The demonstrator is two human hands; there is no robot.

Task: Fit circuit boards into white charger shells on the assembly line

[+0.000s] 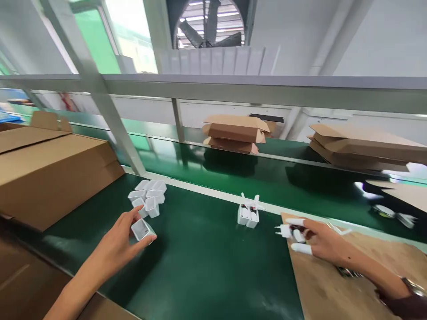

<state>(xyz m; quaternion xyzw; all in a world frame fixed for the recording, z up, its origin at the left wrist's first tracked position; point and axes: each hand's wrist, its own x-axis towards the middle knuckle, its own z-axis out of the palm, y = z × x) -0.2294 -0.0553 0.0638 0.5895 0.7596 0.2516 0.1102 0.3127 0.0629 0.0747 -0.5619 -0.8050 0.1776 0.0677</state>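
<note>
Between the thumb and fingers of my left hand [115,242] is a small white open-topped plastic case [141,229], tilted so that its hollow inside shows. Just beyond it stands a cluster of several similar white cases [152,206]. My right hand [328,242], with white covers on its fingertips, grips a white plug piece [285,230]; its pins point left and dark parts show behind it. Two more white cases [248,216] stand side by side between my hands, filled with small components and with white pieces sticking up from them.
Brown cardboard [310,284] lies under my right arm. A big carton [63,173] stands at the left. Folded cardboard boxes [233,132] and more boxes [363,144] sit on the far ledge. A metal post [110,120] and crossbar [253,91] span the green work surface [207,266].
</note>
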